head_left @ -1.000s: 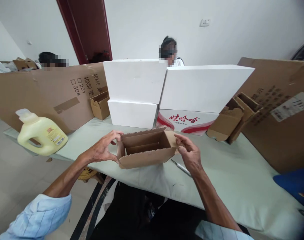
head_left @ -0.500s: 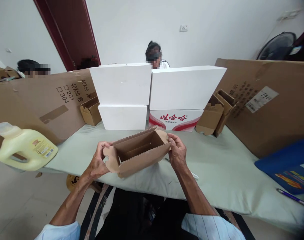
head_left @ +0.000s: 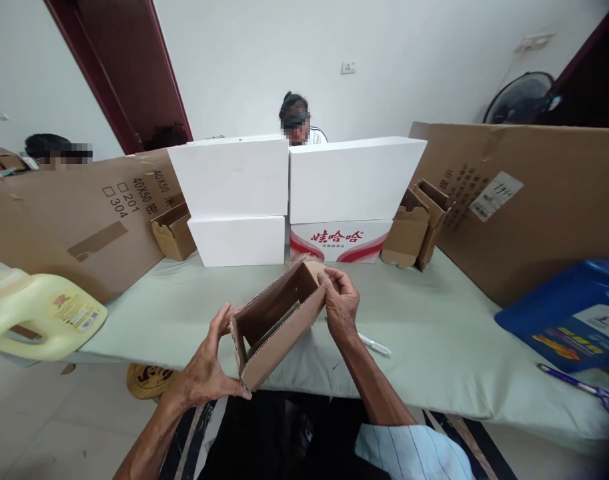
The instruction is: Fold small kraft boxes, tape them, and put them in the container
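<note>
An open-topped brown cardboard box (head_left: 287, 337) is held at a slant over the near edge of the table, its inside visible. Across its near-left end spans my left hand (head_left: 211, 370), thumb at the lower corner and fingers at the upper one. My right hand (head_left: 341, 303) pinches the far-right end, thumb and fingertips at the light-coloured end flap (head_left: 313, 269). A white pen-like object (head_left: 374, 345) lies on the table beside my right wrist.
White boxes (head_left: 229, 177) are stacked at the back, one with red print (head_left: 341, 241). Small cardboard boxes stand at both sides (head_left: 174, 231) (head_left: 407, 237). Large cardboard sheets (head_left: 544, 200) flank the green-covered table (head_left: 429, 347). A yellow jug (head_left: 49, 313), blue container (head_left: 569, 317) and purple pen (head_left: 579, 383) lie outward. Two people sit beyond.
The box's left end has swung down toward me. Its left end flap no longer sticks out, and my left hand has moved from that flap to spread across the end. My right hand keeps its grip.
</note>
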The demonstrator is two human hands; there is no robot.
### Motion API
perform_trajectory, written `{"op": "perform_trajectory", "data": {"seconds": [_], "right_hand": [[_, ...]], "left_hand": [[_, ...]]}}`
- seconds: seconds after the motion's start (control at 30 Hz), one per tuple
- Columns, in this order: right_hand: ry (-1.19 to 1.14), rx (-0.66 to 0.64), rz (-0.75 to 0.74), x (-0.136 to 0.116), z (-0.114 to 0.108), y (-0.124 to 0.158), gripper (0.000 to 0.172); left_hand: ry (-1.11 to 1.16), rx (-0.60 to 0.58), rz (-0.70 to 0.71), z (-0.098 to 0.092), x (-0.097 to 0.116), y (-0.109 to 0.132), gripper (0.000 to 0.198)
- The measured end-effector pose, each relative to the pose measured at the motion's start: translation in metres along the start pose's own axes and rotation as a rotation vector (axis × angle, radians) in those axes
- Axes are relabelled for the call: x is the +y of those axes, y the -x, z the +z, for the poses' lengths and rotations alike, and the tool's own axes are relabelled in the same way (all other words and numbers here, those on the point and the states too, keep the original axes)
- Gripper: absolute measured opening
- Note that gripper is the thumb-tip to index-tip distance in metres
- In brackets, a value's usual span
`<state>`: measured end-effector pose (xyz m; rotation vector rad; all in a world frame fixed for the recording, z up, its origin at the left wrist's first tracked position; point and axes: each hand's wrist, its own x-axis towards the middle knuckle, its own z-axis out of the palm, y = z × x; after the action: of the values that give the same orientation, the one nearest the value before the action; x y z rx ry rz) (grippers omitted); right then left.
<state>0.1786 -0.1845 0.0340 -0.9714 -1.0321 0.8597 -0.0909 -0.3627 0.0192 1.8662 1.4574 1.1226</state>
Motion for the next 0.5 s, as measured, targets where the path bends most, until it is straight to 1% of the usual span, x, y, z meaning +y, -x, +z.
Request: {"op": "perform_trajectory", "data": {"seconds": [0.07, 0.13, 0.23, 0.3, 0.4, 0.5], "right_hand": [[0.020, 0.002, -0.008, 0.000, 0.000, -0.001, 0.056], [0.034, 0.004, -0.012, -0.001, -0.001, -0.002, 0.056], [0.050, 0.025, -0.017, -0.001, -0.001, 0.000, 0.056], [0.069, 0.037, -0.029, -0.001, 0.001, 0.003, 0.057], [0.104, 0.001, -0.067, 0.000, 0.003, 0.008, 0.057], [0.120, -0.049, -0.098, 0.002, 0.002, 0.011, 0.055]], "left_hand": [[-0.019, 0.005, -0.004, 0.003, 0.001, 0.003, 0.150], [-0.030, 0.017, 0.024, 0.006, 0.003, 0.004, 0.141], [-0.036, 0.066, 0.055, 0.012, 0.004, 0.003, 0.135], [-0.034, 0.124, 0.029, 0.019, 0.005, 0.002, 0.132], [-0.033, 0.204, -0.048, 0.029, 0.005, 0.000, 0.123], [-0.024, 0.227, -0.048, 0.032, 0.000, -0.004, 0.113]]}}
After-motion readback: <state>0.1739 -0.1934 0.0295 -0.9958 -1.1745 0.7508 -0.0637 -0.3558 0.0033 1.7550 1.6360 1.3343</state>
